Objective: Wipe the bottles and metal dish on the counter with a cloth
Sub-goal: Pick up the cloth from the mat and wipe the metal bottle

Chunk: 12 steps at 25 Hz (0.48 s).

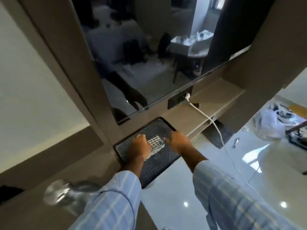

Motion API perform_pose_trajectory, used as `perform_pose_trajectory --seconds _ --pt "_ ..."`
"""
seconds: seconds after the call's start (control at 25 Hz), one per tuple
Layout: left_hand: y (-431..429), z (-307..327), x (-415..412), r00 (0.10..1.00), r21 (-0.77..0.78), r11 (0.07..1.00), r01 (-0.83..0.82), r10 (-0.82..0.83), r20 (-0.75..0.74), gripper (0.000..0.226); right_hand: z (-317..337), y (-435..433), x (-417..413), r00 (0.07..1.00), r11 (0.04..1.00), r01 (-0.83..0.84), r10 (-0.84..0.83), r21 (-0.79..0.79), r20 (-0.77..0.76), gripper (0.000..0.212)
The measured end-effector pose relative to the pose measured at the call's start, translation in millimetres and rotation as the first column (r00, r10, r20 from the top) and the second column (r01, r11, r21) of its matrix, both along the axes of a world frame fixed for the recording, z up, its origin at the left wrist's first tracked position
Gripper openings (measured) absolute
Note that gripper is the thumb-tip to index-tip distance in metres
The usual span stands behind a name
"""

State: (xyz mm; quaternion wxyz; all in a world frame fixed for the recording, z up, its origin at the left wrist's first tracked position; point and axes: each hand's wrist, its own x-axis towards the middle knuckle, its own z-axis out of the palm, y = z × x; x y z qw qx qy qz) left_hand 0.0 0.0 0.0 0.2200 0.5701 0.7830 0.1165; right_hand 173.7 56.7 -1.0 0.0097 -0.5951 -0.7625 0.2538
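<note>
Both hands reach out over a dark tray (159,165) that lies on the counter (103,165). The left hand (140,147) is curled into a loose fist with its knuckles up, and it presses on the left edge of a checked cloth (156,143); whether the fingers pinch the cloth or only bear down on it cannot be told. The right hand (178,141) is half closed, fingers bent down at the right edge of the cloth; its grip is hidden too. The cloth lies spread between the two hands, on the far half of the tray. Both arms wear light blue striped sleeves (221,196).

The tray has a dotted surface and a dark raised rim, and its right part juts past the counter edge over the glossy floor (174,201). At the near left, on the counter, stands a blurred clear glassy thing (61,195), perhaps a bottle or dish; motion blur hides its shape.

Beyond the tray a large black screen (141,55) rises. To its right a lighter shelf (212,100) carries a black socket (180,99) with a white plug, and a white cable (216,128) runs down from it to the floor. A plastic bag (269,123) lies on the floor at far right.
</note>
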Motion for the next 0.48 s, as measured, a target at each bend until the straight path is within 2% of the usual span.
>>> perform_pose_trajectory --seconds 0.16,0.32,0.4,0.48 --pt "32.7 -71.9 -26.6 0.982 -0.113 0.988 -0.103 0.082 -0.171 0.047 -67.0 43.6 -18.3 0.998 0.992 0.062 -0.064 -0.109 -0.020 0.054" --pt "48.3 -105.9 -36.5 0.991 -0.223 0.970 -0.098 0.074 -0.112 0.054 -105.9 57.3 -34.4 0.993 0.989 0.106 -0.112 -0.105 -0.049 0.045" --pt "51.8 -107.9 -37.6 0.994 -0.244 0.966 -0.083 0.063 -0.089 0.043 -113.0 59.1 -37.4 0.989 0.986 0.109 -0.121 -0.128 -0.091 0.040" --pt "53.2 -100.2 -36.0 0.991 -0.239 0.963 -0.121 0.132 0.027 0.021 -110.2 62.0 -38.1 0.965 0.969 0.170 -0.201 -0.181 -0.168 0.046"
